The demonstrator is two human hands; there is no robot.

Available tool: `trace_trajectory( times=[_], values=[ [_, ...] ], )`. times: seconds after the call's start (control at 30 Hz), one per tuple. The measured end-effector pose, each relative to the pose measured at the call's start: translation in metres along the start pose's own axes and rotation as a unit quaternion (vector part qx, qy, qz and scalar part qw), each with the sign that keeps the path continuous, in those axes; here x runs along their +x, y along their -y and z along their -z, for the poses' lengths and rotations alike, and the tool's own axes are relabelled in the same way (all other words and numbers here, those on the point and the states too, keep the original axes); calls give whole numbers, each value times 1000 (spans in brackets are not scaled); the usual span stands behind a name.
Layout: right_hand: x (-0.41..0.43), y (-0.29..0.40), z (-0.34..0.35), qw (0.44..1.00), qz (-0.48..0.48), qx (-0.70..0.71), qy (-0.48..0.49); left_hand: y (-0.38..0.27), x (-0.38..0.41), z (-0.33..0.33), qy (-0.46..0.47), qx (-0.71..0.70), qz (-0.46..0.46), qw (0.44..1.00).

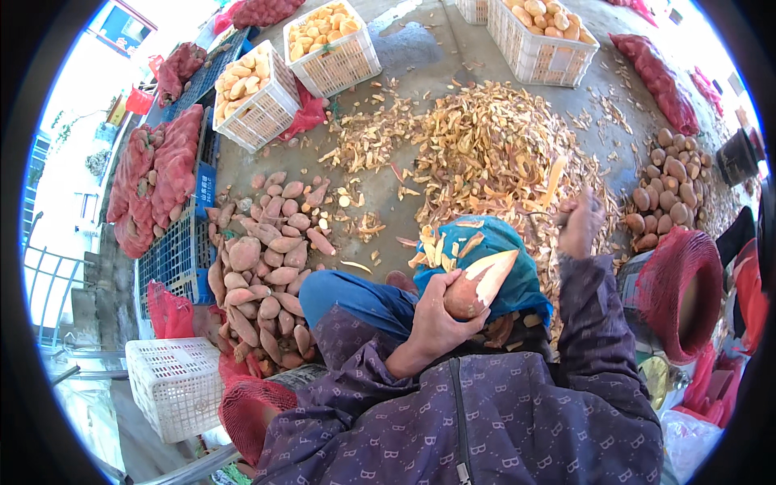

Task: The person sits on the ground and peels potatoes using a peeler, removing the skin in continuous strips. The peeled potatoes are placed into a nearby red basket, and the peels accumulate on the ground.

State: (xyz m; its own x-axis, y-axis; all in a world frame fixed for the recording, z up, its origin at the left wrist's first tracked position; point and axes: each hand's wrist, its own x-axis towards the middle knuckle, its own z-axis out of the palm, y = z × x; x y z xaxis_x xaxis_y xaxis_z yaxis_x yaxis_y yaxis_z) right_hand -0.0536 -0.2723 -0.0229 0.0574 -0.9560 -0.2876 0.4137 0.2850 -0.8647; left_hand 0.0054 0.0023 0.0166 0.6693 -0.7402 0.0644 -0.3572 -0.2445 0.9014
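Note:
My left hand (pixel 431 327) holds a partly peeled sweet potato (pixel 474 291) above my lap, its pale peeled tip pointing up and to the right. Beneath it a teal plastic covering (pixel 515 233) lies over my knee, with strips of peel (pixel 438 248) on it. Out to the right, my right hand (pixel 583 223) is raised in a closed grip around a small dark tool that is blurred; its kind cannot be told. A pale strip of peel (pixel 554 180) shows just beyond that hand. The large heap of peelings (pixel 491 145) spreads over the ground in front of me.
Unpeeled sweet potatoes (pixel 267 260) are piled at left, more (pixel 670 182) at right. White crates (pixel 257 100) of peeled ones stand ahead. Red mesh sacks (pixel 176 157) rest on blue crates (pixel 173 260). An upturned white crate (pixel 176 382) and a mesh-rimmed container (pixel 685 297) flank me.

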Motion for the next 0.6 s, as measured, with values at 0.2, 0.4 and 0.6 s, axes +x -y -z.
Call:
trace_trajectory(
  times=[0.2,0.4,0.6],
  values=[
    [-49,-24,-16,966,-97,-113,212,-2,6,-7,10,43,-77,996],
    [19,14,27,999,13,-30,-29,8,-1,10,8,-11,-49,999],
    [-63,33,-22,942,-136,98,292,-6,24,33,90,-259,36,961]
  ],
)
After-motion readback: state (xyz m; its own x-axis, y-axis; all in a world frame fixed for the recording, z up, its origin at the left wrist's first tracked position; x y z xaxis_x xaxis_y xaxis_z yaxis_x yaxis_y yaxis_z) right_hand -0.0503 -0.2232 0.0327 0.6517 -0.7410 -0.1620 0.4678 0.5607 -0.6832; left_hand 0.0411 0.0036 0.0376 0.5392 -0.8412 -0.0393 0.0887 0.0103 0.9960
